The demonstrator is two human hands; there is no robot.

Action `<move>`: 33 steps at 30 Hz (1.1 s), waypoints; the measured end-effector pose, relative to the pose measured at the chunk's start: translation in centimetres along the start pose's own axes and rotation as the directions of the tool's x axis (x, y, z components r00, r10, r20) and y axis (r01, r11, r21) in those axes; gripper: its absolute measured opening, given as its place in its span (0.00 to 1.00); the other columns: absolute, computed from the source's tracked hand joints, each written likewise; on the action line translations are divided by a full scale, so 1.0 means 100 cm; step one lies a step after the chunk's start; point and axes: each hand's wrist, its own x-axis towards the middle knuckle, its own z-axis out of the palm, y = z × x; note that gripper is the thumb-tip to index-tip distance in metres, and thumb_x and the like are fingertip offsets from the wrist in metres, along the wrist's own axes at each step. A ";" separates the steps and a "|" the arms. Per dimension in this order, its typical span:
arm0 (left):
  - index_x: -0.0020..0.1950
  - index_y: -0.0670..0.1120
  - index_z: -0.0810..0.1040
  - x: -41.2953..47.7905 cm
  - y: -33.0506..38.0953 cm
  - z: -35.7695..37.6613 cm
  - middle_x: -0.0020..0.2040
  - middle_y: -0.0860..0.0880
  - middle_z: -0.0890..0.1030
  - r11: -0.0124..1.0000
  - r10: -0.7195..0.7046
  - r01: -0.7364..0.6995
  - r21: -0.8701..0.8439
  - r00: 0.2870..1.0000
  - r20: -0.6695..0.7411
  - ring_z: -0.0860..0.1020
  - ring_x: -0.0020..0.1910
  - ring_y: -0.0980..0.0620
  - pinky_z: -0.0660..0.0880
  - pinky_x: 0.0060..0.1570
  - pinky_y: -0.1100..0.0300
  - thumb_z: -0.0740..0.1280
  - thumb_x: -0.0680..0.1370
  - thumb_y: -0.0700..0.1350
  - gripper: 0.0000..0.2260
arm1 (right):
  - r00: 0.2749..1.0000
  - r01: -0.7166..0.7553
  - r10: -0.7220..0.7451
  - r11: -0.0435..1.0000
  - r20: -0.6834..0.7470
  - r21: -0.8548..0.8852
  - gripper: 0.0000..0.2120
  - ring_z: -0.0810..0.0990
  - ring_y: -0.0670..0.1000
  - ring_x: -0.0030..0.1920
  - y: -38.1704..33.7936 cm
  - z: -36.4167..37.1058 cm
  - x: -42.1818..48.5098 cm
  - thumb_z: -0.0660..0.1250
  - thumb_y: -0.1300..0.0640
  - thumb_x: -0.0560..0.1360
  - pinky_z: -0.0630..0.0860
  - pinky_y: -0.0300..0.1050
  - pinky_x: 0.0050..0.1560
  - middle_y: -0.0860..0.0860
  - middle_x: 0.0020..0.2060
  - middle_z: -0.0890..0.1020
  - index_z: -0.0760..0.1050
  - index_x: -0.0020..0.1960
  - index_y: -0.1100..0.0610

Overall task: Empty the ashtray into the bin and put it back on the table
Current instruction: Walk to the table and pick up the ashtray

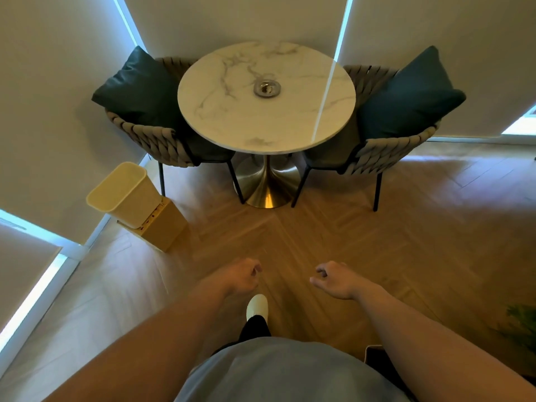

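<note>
A small round metal ashtray with bits of debris in its bowl sits near the middle of a round white marble table. A cream plastic bin, empty as far as I can see, stands on the floor to the left of the table, resting on a yellow box. My left hand and my right hand hang low over the wooden floor, well short of the table. Both hold nothing, with fingers loosely curled.
Two woven chairs with dark blue cushions flank the table. The table's gold pedestal base stands on the herringbone wood floor. Window blinds close off the back and left. My white shoe is stepping forward.
</note>
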 end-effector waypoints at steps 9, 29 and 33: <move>0.71 0.47 0.70 0.063 -0.038 -0.090 0.65 0.45 0.76 0.999 0.044 -0.044 0.021 0.999 0.000 0.75 0.61 0.47 0.74 0.63 0.49 0.64 0.80 0.41 0.19 | 0.998 0.005 -0.007 0.999 -0.062 -0.036 0.29 0.69 0.56 0.71 -0.063 -0.050 0.065 0.62 0.42 0.79 0.69 0.53 0.70 0.56 0.71 0.71 0.65 0.75 0.57; 0.69 0.51 0.72 0.149 -0.055 -0.187 0.62 0.48 0.76 0.998 0.044 -0.043 0.039 0.999 -0.030 0.75 0.55 0.51 0.74 0.53 0.57 0.63 0.79 0.43 0.18 | 0.997 0.068 -0.069 0.996 -0.022 -0.056 0.29 0.69 0.55 0.71 -0.115 -0.147 0.165 0.62 0.42 0.79 0.70 0.51 0.68 0.55 0.70 0.73 0.66 0.75 0.57; 0.69 0.51 0.72 0.175 -0.041 -0.210 0.62 0.47 0.76 0.999 0.020 -0.019 0.047 1.000 -0.017 0.76 0.57 0.48 0.76 0.59 0.50 0.63 0.80 0.44 0.17 | 0.998 0.067 -0.067 0.998 0.007 -0.010 0.29 0.72 0.55 0.69 -0.115 -0.176 0.191 0.63 0.43 0.79 0.72 0.51 0.67 0.56 0.69 0.73 0.66 0.74 0.57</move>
